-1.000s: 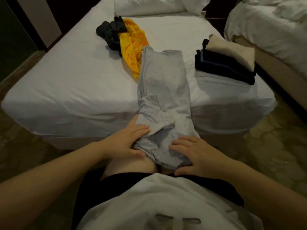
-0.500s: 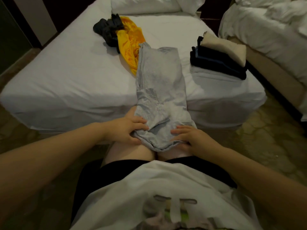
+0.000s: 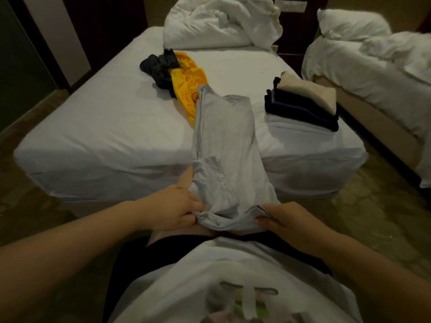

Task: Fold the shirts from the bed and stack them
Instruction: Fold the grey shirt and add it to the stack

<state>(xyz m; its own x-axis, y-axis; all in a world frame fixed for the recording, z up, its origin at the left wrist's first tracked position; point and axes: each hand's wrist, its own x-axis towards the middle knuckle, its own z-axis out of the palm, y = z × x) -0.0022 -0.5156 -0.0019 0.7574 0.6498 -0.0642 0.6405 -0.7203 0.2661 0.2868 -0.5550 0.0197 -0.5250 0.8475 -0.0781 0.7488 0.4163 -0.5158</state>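
1. A stack of folded shirts [image 3: 303, 106] sits on the bed [image 3: 105, 127], near its right edge. That part looks done.
2. A yellow shirt [image 3: 189, 85] and a dark shirt [image 3: 158, 66] lie in a heap near the middle of the bed. They are not folded yet.
3. The grey shirt [image 3: 224, 141] is folded into a long strip. Its far end lies on the bed, touching the yellow shirt. Its near end hangs off the foot of the bed onto the person's lap.
4. The left hand [image 3: 172, 206] holds the near left corner. Its fingers are curled and pinch the cloth.
5. The right hand [image 3: 286, 220] pinches the near right corner between fingers and thumb.
6. Both arms reach toward the foot of the bed. The strip probably needs folding up shorter next.
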